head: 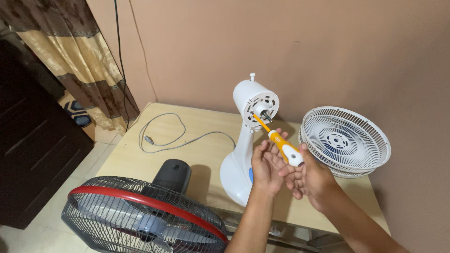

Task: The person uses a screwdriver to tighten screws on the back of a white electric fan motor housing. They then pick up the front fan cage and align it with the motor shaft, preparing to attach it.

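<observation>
1. Right hand (313,177) was wrapped around the back end of a screwdriver (280,142) with an orange and white handle, fingers curled shut on the white butt end.
2. Left hand (265,165) sat right next to it with fingers loosely bent, fingertips touching the orange part of the handle. It looked like a steadying touch, not a full grip.
3. The screwdriver's shaft pointed up and away from the hands, and the tip was at the front face of the white fan body (248,136), right by the little motor shaft in the middle of the round housing.
4. That fan body stood upright on its stand on the pale wooden surface (140,159), with no grille or blades mounted on it.
5. Just to the right, white fan grilles (346,140) were lying stacked on the surface near the wall, tilted a bit.
6. A grey power cord (164,138) was looped loosely across the surface to the left of the fan.
7. Closer to the camera on the lower left there was a second fan (140,215), dark wire cage with a red rim, black motor housing behind it.
</observation>
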